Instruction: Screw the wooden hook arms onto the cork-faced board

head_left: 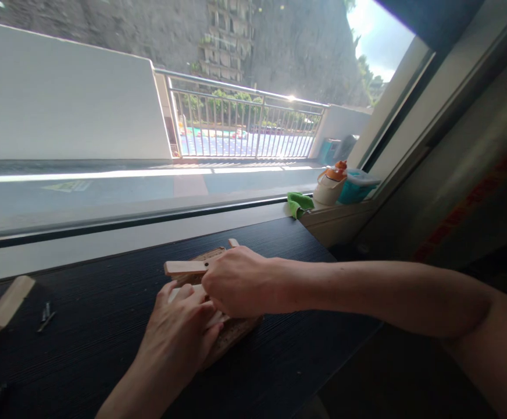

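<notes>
My left hand [181, 323] is closed over a pale wooden piece [175, 293], its fingers bent across the top. Against it, my right hand [241, 280] is curled into a fist; whatever lies inside its fingers is hidden. Just beyond the fist, a light wooden strip [186, 267] with a small dark hole sticks out to the left, and another short wooden end shows above the knuckles. Under both hands lies a rough brown board [236, 338], mostly covered by them.
The black table [105, 349] bears an angled wooden piece [7, 308] and several thin metal screws or nails [46, 317] at left. On the sill by the window are a green cloth [300, 203], a cream jug with an orange top [329, 186] and a teal tub [356, 187].
</notes>
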The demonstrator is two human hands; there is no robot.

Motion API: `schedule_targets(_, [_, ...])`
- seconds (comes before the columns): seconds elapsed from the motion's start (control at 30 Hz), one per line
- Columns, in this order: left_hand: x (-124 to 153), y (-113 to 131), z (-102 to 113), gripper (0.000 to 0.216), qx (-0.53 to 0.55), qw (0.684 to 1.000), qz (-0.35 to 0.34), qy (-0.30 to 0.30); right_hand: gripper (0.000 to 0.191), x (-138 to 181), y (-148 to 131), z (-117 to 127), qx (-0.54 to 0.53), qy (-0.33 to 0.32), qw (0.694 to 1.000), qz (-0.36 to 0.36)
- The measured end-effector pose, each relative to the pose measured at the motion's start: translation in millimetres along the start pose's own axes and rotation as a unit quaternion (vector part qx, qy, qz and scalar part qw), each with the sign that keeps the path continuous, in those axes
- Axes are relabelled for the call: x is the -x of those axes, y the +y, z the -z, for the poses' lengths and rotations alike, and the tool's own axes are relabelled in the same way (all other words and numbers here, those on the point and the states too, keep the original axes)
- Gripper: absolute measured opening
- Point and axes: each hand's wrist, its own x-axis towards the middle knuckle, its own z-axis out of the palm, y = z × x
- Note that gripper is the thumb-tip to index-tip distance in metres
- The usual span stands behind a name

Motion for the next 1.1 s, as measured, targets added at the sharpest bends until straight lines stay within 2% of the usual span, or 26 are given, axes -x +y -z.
schedule_targets(0.1, [-0.7, 1.2, 2.3, 0.009, 0.009, 1.0, -0.001, 0.005, 0.02, 4.5, 4.5, 0.6, -0.012, 0.015, 1.0, -0.023])
schedule_targets(0.2, [-0.8, 1.1, 2.3, 0.013, 0.012, 1.0, -0.009, 0.015, 0.026, 13.7, 4.0, 10.4, -0.024, 0.0, 1.0, 0.004])
schedule_targets(0.33, [-0.2, -1.1, -0.2, 0.009, 0.013, 1.0, -0.008, 0.015, 0.012, 19.9, -3.0, 22.5, -0.019, -0.034, 0.998, 0.051])
schedule_targets(0.43, [-0.1, -1.7, -1.4, 0.008, 0.004, 1.0, -0.005, 0.012, 0.016, 17.8, -5.5, 20.8, -0.019, -0.015, 0.997, 0.077])
schedule_targets(0.7, [-2.4, 0.0, 1.8, 0.013, 0.026, 1.0, -0.014, 0.002, 0.024, 16.7, 2.9, -0.5, 0.003, 0.011, 1.0, 0.015])
schedule_targets(0.83, [-1.9, -0.3, 1.9, 0.011, 0.019, 1.0, -0.018, 0.008, 0.018, 24.3, 0.6, 11.1, -0.005, 0.001, 1.0, 0.0])
schedule_targets(0.97, [-0.2, -1.8, -0.1, 0.012, 0.009, 1.0, -0.015, 0.002, 0.013, 28.4, -4.4, 26.8, -0.012, -0.021, 0.999, 0.025])
schedule_targets(1.1, [0.7, -2.5, -1.0, 0.01, 0.015, 1.0, -0.006, -0.006, 0.019, 25.4, -5.9, 26.8, -0.003, -0.019, 0.998, 0.057])
